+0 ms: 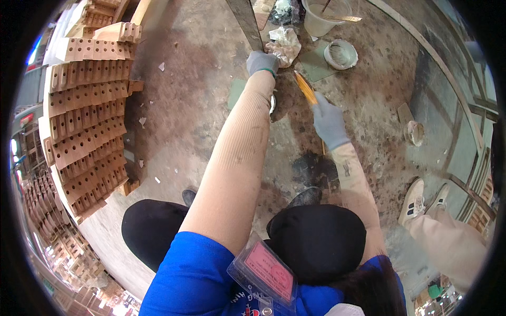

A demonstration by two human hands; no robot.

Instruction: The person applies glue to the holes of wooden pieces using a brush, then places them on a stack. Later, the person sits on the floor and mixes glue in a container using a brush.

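My left hand [262, 62], in a grey glove, is closed at the lower end of a long dark wooden board [246, 23] that runs up out of view. Its fingertips are mostly hidden. Just beside it lies a crumpled whitish plastic bag [284, 46]. In my right hand [330, 122], also gloved in grey, is a flat yellow-orange stick-like tool [305, 88], its pale tip pointing up and left toward the bag. Beyond that tip sits a small white tub [341, 55] with greyish-white paste inside.
A translucent bucket [320, 23] with sticks in it stands at the far side. On the left, drilled wooden blocks [92, 100] are stacked in rows. Pale scraps [142, 121] dot the stained floor. A person's shoe [412, 201] and trousers show at the right.
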